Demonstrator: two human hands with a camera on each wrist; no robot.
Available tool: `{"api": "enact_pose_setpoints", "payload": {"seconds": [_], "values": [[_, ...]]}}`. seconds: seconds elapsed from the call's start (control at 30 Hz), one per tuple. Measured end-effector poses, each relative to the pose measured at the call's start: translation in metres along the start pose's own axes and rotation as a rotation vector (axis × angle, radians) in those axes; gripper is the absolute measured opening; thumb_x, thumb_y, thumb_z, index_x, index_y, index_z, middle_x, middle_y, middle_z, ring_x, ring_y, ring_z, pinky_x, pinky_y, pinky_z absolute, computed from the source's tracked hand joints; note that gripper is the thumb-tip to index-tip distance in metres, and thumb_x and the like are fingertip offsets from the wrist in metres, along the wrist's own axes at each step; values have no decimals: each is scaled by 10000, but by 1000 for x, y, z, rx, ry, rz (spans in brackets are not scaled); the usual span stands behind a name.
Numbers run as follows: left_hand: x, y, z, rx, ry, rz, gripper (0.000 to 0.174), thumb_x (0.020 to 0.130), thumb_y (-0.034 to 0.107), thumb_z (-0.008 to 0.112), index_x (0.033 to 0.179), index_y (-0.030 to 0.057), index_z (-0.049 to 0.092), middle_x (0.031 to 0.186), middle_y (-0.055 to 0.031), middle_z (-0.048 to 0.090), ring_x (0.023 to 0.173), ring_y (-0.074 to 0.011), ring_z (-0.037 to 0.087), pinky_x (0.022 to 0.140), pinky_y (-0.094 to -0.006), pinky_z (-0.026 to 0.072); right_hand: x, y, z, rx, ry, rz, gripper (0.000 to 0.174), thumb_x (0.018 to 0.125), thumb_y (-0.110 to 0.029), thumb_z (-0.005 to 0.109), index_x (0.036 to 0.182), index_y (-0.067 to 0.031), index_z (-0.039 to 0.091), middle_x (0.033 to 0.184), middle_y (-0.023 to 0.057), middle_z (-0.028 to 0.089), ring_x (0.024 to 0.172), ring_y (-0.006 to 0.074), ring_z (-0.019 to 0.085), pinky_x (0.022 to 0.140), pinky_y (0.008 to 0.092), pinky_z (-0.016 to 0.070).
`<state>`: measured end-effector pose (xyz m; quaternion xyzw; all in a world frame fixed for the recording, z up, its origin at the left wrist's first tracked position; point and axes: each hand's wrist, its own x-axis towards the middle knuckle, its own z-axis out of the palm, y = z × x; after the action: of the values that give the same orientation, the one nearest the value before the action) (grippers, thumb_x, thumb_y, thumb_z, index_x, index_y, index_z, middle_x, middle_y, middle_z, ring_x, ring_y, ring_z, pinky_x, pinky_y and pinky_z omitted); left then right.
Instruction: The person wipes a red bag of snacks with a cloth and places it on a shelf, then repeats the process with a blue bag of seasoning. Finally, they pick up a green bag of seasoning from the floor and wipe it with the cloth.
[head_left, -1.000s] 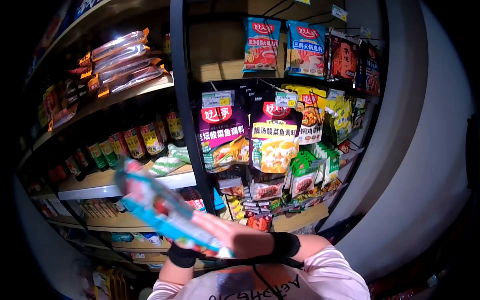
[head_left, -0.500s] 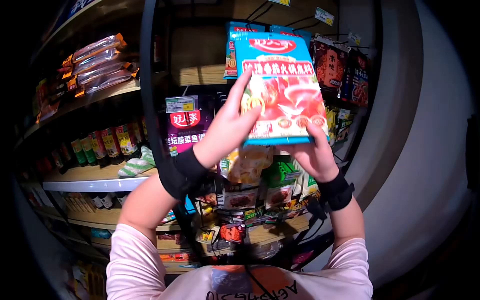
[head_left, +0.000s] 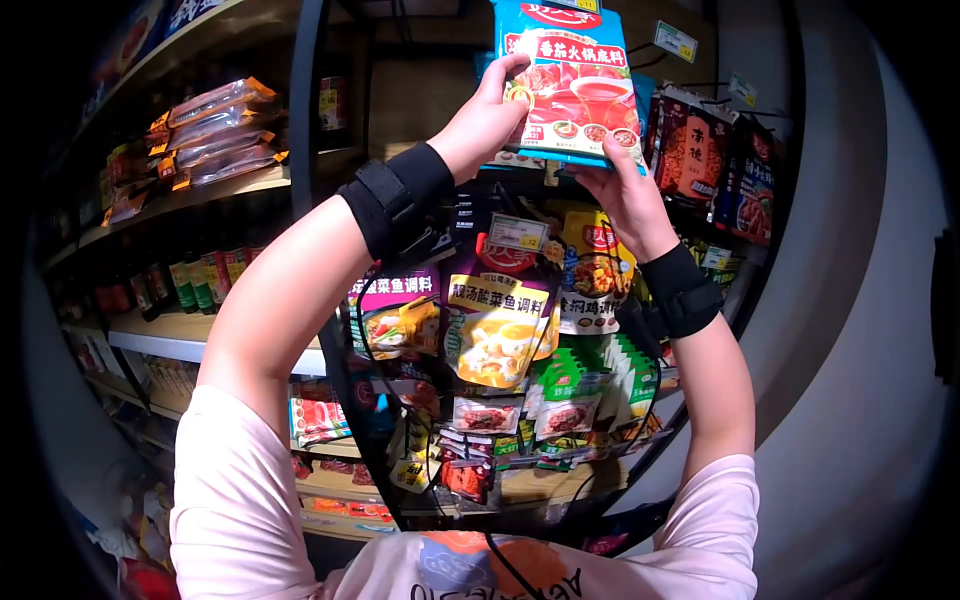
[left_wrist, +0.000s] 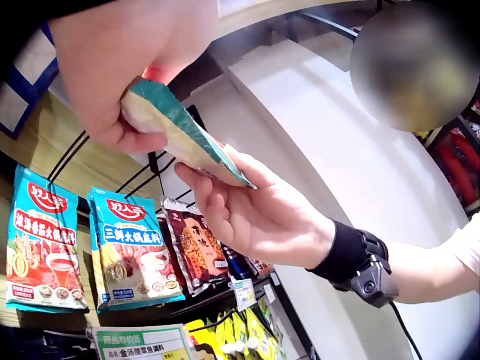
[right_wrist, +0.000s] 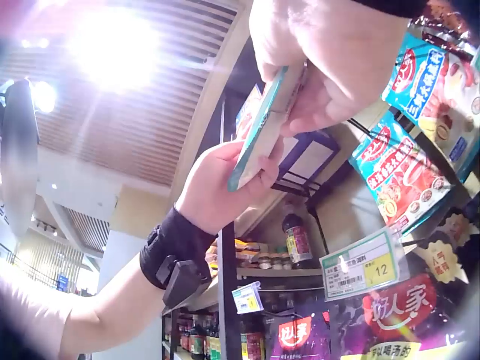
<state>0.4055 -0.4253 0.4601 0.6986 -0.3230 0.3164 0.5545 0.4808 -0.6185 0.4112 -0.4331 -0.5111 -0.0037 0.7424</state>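
Shelves (head_left: 180, 347), packet (head_left: 582, 95) raised higher, left hand (head_left: 482, 128), right hand (head_left: 636, 205) gripping.

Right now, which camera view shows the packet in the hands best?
The head view: the packet turns its printed front to that camera, though its top is cut off. Both wrist views show it nearly edge-on, its front unreadable.

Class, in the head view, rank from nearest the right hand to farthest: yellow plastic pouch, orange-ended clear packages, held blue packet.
1. Blue packet, touching the right hand.
2. Yellow pouch, just below that hand.
3. Orange-ended packages, stacked on the left shelf.
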Motion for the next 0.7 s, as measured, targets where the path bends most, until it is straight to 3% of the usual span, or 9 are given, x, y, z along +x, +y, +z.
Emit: {"api": "enact_pose_setpoints", "payload": {"seconds": [0.23,0.7], "values": [[-1,0,2,45,1,-45,508,933,30,403,1407,142,259,1387,-99,343,1133,-149,501,923,-296,473,3,15,-6,94,56,69,341,944,-267,544,1187,-31,501,1076,101,625,951,215,635,826,317,515],[-11,-17,-5,43,-23,-108,516,928,33,416,1407,135,252,1367,-114,360,1141,-159,497,934,-302,468,-9,33,-9,139,40,158,348,951,-271,524,1204,-36,481,1107,102,610,988,223,620,854,329,500]]}}
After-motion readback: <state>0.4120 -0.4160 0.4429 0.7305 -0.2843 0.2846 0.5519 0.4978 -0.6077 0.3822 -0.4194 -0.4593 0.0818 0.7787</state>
